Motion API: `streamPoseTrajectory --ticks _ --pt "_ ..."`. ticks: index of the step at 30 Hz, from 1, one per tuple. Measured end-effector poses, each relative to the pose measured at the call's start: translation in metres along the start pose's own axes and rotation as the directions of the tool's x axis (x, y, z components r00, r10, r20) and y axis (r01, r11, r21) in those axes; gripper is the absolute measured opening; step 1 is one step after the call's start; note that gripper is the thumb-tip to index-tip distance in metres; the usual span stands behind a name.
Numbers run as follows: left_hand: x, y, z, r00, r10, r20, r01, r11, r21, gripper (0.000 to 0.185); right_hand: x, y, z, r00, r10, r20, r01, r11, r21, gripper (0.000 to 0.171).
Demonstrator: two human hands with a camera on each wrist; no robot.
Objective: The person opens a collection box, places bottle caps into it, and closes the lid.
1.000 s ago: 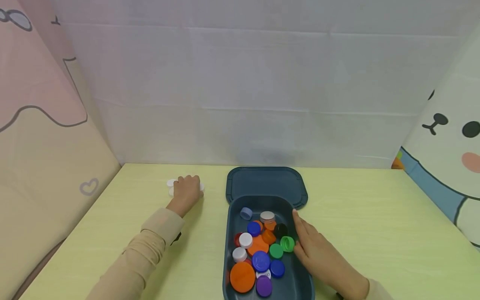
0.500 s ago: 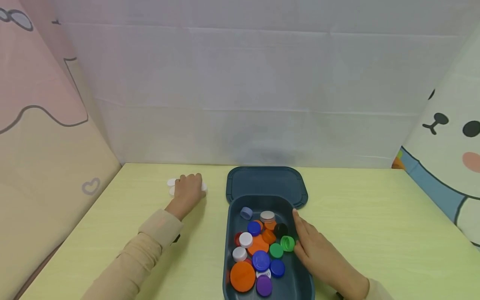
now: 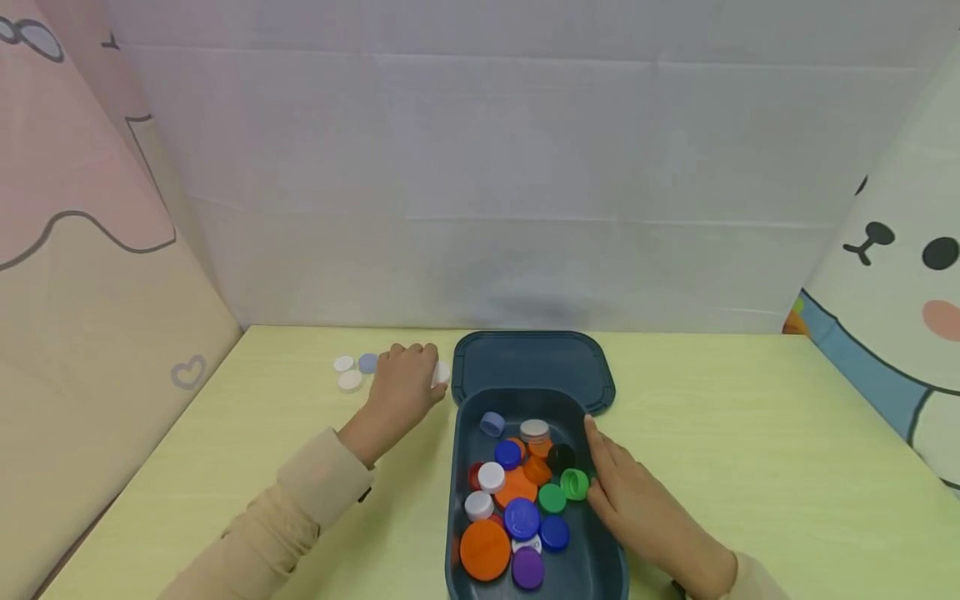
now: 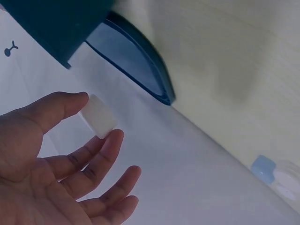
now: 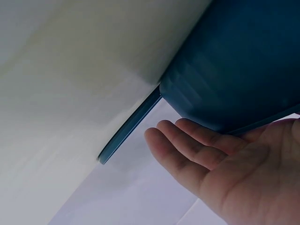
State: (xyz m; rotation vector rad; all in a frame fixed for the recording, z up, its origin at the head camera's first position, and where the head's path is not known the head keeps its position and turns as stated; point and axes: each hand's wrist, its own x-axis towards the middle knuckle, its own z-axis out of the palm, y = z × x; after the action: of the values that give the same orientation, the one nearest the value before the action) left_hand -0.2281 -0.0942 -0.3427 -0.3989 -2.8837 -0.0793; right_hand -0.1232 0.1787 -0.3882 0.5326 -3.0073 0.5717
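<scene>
My left hand [image 3: 405, 383] pinches a white bottle cap [image 4: 98, 116] between thumb and fingertips, just left of the dark blue box. The same white cap [image 3: 441, 373] peeks out at the hand's right side in the head view. Along the right wall of the box [image 3: 618, 575] rests my right hand [image 3: 648, 508], its fingers straight against the rim. Inside the box lie several bottle caps, among them a large orange cap [image 3: 485, 551], a purple cap [image 3: 528, 568], a blue cap [image 3: 522, 519] and a green cap [image 3: 552, 499].
Behind the box its flat dark blue lid [image 3: 532, 362] lies on the pale yellow table [image 3: 750, 450]. Two white caps, one a front white cap [image 3: 350, 382], and a light blue cap [image 3: 368, 363] sit at the back left. A white cloth [image 3: 480, 167] hangs behind the table.
My left hand has moved right from the loose caps toward the box, carrying the white cap. The light blue cap behind it has come into sight. My right hand has stayed in place.
</scene>
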Motion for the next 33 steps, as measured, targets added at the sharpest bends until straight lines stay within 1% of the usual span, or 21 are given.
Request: streamPoseTrajectory --ticks 6,9,11,16,18,21,26,33 --pt "-0.013 0.025 -0.010 0.994 0.093 -0.056 -0.094 0.995 -0.022 0.035 0.000 0.000 0.001 1.000 -0.014 -0.012 0.014 1.000 -0.002 0.063" --pt "-0.019 0.036 -0.013 0.990 0.127 -0.056 -0.129 0.991 -0.036 0.034 0.000 0.001 0.001 0.999 -0.024 -0.025 0.024 1.000 -0.007 0.063" --pt "-0.023 0.042 -0.013 0.988 0.145 -0.046 -0.147 0.988 -0.039 0.034 0.000 0.001 0.002 0.999 -0.029 -0.033 0.028 1.000 -0.011 0.063" --pt "-0.031 0.054 -0.010 0.981 0.190 0.028 -0.189 0.981 -0.036 0.036 0.000 0.001 0.001 0.999 -0.022 -0.026 0.021 1.000 -0.008 0.063" --pt "-0.033 0.057 -0.009 0.977 0.204 0.054 -0.203 0.979 -0.023 0.036 0.000 0.001 0.001 1.000 -0.016 -0.021 0.016 1.000 -0.005 0.063" --pt "-0.036 0.059 -0.006 0.973 0.222 0.060 -0.223 0.975 0.005 0.035 0.000 0.001 0.000 1.000 -0.014 -0.018 0.014 1.000 -0.003 0.063" --pt "-0.040 0.060 0.000 0.965 0.260 0.032 -0.262 0.961 0.094 0.032 0.000 0.000 0.000 1.000 -0.011 -0.013 0.011 1.000 0.004 0.063" --pt "-0.043 0.060 0.008 0.956 0.292 -0.003 -0.286 0.939 0.189 0.025 -0.001 0.000 -0.001 1.000 -0.012 -0.006 0.012 1.000 0.009 0.063"
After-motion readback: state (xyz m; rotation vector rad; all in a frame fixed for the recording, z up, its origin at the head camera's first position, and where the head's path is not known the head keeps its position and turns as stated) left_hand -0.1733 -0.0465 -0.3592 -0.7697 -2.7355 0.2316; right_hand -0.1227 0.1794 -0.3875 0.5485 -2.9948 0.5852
